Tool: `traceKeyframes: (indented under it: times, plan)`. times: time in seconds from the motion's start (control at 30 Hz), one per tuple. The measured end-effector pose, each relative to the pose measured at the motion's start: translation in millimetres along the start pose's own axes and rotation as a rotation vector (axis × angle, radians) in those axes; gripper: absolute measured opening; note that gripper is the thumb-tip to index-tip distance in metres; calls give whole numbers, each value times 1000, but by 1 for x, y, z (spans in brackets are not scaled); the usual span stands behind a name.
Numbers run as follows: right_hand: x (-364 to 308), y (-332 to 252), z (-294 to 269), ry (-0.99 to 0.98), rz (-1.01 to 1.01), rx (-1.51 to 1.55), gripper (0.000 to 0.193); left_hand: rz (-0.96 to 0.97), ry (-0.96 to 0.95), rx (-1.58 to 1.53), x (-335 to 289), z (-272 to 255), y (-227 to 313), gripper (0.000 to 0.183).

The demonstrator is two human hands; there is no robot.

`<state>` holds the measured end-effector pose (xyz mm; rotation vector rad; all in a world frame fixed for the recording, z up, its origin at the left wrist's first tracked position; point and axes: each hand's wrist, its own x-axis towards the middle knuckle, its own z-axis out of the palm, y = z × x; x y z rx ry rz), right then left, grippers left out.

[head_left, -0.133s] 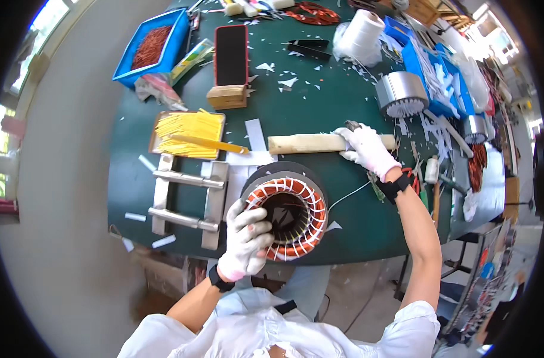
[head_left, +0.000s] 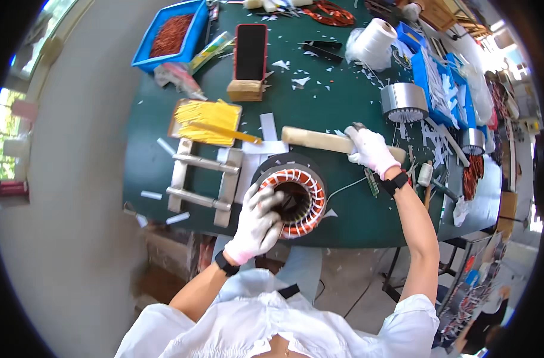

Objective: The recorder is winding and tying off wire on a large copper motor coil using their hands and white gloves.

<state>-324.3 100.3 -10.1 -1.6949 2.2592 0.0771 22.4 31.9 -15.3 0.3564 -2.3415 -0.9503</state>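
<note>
A motor stator (head_left: 312, 227) stands at the table's near edge, its copper end windings laced with white cord around a dark round opening. My left hand (head_left: 260, 224), in a white glove, grips the stator's left rim, with its fingers curled over the winding toward the opening. Beyond the stator, at the right, my gloved right hand (head_left: 370, 149) is closed around a pale wooden stick (head_left: 313, 138). The stick's left end points past the stator's far side; its right end shows beyond my hand. A white cord (head_left: 346, 189) runs rightward from the stator.
Left of the stator lie a metal frame (head_left: 227, 191) and a tray of yellow strips (head_left: 207, 119). Farther off are a phone (head_left: 250, 52) on a wooden block (head_left: 244, 90) and a blue bin (head_left: 139, 59). A metal cylinder (head_left: 405, 98), thread spool (head_left: 379, 39) and tools fill the right side.
The stick has tilted, its right end now nearer me than its left. My left fingers have shifted over the stator's rim toward the opening. The whole view has also moved slightly.
</note>
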Motion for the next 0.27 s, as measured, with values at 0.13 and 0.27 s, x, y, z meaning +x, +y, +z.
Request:
traceKeyframes:
  times: [0.13, 0.27]
  plan:
    - [-61, -38, -44, 103, 173, 220, 52, -546, 215, -54, -20, 32, 28, 53]
    - [-142, -55, -16, 140, 159, 666, 67, -447, 179, -138, -21, 32, 12, 82]
